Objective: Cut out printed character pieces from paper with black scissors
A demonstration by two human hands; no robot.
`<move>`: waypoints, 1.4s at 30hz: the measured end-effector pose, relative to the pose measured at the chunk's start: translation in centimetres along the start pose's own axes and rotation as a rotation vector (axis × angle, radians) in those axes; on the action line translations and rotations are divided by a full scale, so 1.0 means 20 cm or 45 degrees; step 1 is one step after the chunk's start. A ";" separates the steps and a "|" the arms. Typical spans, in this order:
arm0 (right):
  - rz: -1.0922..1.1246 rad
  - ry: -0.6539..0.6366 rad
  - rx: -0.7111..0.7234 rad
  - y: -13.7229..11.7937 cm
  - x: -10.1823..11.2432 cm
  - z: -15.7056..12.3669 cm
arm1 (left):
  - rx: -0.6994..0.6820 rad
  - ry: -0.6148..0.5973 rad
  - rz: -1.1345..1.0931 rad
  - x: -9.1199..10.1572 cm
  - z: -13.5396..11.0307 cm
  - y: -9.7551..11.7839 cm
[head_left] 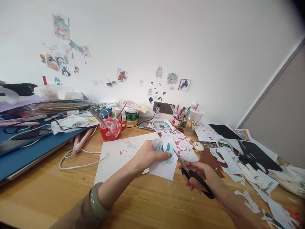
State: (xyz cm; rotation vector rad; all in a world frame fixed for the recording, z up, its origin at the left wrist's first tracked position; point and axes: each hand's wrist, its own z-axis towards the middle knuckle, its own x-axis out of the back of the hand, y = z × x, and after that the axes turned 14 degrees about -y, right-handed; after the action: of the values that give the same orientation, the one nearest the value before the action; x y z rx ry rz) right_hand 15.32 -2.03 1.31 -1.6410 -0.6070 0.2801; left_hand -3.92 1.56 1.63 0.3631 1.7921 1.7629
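Note:
Pinched between thumb and fingers of my left hand (149, 156) is a sheet of paper (163, 170) with a teal-haired character drawn on it. My right hand (196, 178) grips black-handled scissors (202, 184), their blades pointing up and left at the drawing's right edge. How far the blades are apart is hard to make out. Behind the held sheet lies a paper with red drawings (184, 146). Under my left forearm a larger white sheet (108, 162) carries small coloured bits.
A red mug (111, 128) and a white cup with a straw (193, 121) stand at the back. Paper scraps (247, 200) and a second pair of scissors (250, 156) lie at right. At left, a blue board (35, 146) holds cables and clutter, beside a pink-handled device (81, 140).

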 end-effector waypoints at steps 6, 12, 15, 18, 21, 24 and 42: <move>-0.074 0.022 -0.015 -0.01 0.00 -0.02 | 0.014 -0.003 0.022 0.00 0.00 0.01; 0.009 -0.033 0.014 0.02 -0.01 0.01 | -0.031 0.004 -0.013 0.01 0.00 0.00; 0.055 -0.044 0.070 0.05 -0.01 0.03 | -0.080 0.037 -0.042 0.00 0.00 -0.01; 0.065 -0.049 0.149 0.06 -0.03 0.04 | -0.092 0.077 -0.057 -0.01 0.00 -0.03; 0.071 -0.053 0.210 0.06 -0.03 0.05 | -0.101 0.110 -0.073 -0.03 0.00 -0.03; 0.074 -0.048 0.256 0.07 -0.03 0.05 | -0.128 0.122 -0.121 -0.04 0.00 -0.04; 0.118 0.070 0.301 0.05 -0.06 0.03 | -0.171 0.233 -0.216 -0.12 -0.03 -0.06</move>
State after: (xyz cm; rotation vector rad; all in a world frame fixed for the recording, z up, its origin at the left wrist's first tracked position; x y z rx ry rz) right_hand 14.23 -2.23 -0.04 -1.4451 -0.4391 0.3590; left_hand -2.10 -0.30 0.88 -0.0058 1.7580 1.8315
